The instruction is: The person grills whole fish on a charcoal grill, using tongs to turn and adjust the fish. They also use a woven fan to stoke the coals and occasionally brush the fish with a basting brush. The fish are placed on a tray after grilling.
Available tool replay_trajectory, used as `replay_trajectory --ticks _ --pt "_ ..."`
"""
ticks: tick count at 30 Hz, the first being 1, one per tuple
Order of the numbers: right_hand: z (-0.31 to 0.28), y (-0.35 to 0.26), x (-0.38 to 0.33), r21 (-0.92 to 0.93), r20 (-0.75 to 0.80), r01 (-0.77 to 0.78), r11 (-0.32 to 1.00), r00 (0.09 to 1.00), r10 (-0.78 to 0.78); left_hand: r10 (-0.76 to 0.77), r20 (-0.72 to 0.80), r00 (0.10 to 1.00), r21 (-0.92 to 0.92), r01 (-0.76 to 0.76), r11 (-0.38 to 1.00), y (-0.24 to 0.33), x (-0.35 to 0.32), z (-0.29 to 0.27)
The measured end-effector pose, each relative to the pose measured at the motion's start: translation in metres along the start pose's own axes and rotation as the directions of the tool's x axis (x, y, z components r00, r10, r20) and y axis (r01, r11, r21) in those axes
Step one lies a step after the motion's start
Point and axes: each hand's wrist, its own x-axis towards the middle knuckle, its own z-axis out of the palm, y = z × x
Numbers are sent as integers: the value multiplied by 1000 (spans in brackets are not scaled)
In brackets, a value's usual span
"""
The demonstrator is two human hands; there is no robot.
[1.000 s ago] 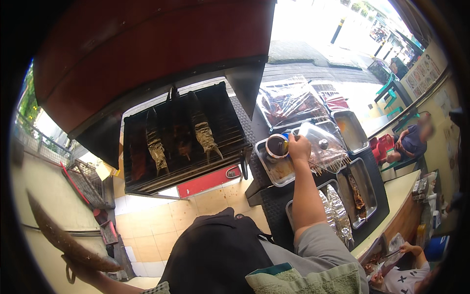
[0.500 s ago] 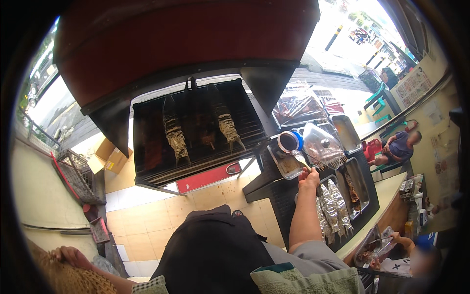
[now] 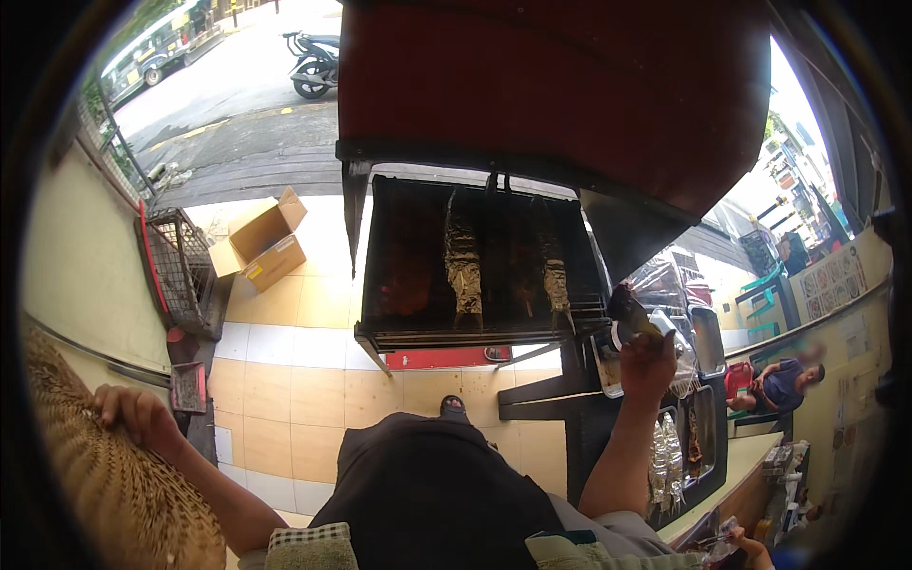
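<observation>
My left hand (image 3: pixel 141 416) grips the edge of a woven straw fan (image 3: pixel 90 484) at the lower left, away from the grill. My right hand (image 3: pixel 648 363) is raised at the grill's right end and is closed on a small dark utensil (image 3: pixel 624 309); what kind it is I cannot tell. The black charcoal grill (image 3: pixel 475 328) carries two long foil-wrapped pieces (image 3: pixel 463 268) side by side on its grate. Just right of my hand lie metal trays (image 3: pixel 709 342) under clear plastic film.
A red hood (image 3: pixel 570 85) hangs over the grill. More foil-wrapped pieces (image 3: pixel 665 446) lie in a black tray at the lower right. A seated person (image 3: pixel 784 385) is at the right. An open cardboard box (image 3: pixel 266 242) and a wire cage (image 3: pixel 180 266) stand on the tiled floor at the left.
My right hand has lifted off the covered tray and come back toward the grill's end with the utensil. My left hand with the fan has risen into view. The view has tilted up toward the street.
</observation>
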Motion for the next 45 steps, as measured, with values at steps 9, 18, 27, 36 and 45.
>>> replay_trajectory --ticks 9,18,27,36,45 --pt "239 207 109 -416 860 887 199 455 -232 384 -578 720 816 502 287 -47 -39 -13" --pt "226 267 31 -269 857 958 98 191 479 588 -607 535 762 602 238 -45 -104 27" --pt "256 306 144 368 925 918 -145 -346 157 609 -435 663 864 116 490 -77 -125 65" --pt "249 302 168 -37 983 992 -122 58 172 720 -440 537 853 501 148 -84 -120 63" --pt "196 230 20 51 865 972 231 -159 476 265 -369 891 686 68 724 -47 -116 62"
